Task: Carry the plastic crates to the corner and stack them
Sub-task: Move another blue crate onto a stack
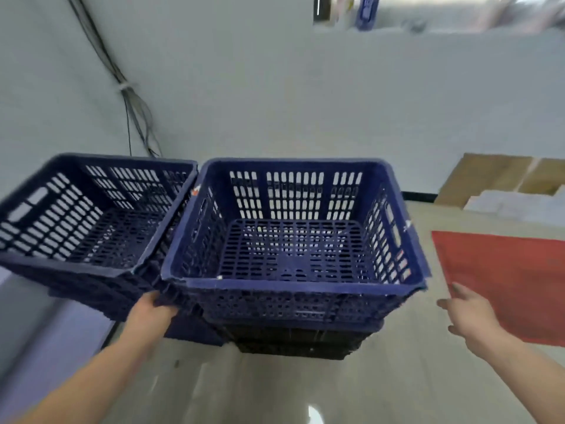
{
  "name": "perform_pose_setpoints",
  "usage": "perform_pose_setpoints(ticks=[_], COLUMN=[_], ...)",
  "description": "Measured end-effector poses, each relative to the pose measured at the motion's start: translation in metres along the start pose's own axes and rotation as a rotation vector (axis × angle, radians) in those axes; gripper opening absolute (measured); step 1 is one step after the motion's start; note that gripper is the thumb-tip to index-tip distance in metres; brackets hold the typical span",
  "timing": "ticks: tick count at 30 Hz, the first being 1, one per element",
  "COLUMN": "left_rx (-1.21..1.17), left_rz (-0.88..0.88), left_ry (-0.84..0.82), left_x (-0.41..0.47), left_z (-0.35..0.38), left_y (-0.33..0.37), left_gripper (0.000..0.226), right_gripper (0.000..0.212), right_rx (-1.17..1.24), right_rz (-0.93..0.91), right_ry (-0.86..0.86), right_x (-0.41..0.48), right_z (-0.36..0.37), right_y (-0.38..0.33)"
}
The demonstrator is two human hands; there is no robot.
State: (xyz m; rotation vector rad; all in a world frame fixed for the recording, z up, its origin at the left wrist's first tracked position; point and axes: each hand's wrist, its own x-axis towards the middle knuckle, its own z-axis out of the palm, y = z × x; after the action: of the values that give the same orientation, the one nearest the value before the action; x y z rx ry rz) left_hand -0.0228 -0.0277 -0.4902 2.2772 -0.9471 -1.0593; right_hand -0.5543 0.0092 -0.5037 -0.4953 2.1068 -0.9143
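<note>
Two stacks of dark blue perforated plastic crates stand side by side against a white wall. The right stack's top crate point(293, 289) is empty and sits on lower crates, with a black one point(299, 344) near the bottom. The left stack's top crate point(76, 264) is empty too and looks tilted. My left hand point(153, 313) grips the lower front left corner of the right top crate. My right hand point(470, 313) hovers with fingers spread, a little off that crate's front right corner, touching nothing.
A red mat point(507, 283) lies on the glossy floor at the right. Flattened cardboard point(489, 175) and white sheets point(513, 206) lean at the wall behind it. Cables point(134, 117) run down the wall above the left stack. Floor in front of the stacks is bare.
</note>
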Motion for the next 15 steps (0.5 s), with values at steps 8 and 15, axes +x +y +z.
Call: perform_pose_setpoints(ticks=[8,15], left_rx=[-0.165,-0.076], left_rz=[0.005,0.004], left_ry=[0.158,0.116], left_x=[-0.033,-0.033], left_z=[-0.032,-0.001], left_y=[0.092,0.14], left_gripper=[0.037,0.06], right_gripper=[0.061,0.064], right_rx=[-0.041,-0.138], right_rz=[-0.167,-0.361], right_ry=[-0.041,-0.241], right_x=[0.024,-0.002], right_z=[-0.056,-0.011], right_y=[-0.132,-0.219])
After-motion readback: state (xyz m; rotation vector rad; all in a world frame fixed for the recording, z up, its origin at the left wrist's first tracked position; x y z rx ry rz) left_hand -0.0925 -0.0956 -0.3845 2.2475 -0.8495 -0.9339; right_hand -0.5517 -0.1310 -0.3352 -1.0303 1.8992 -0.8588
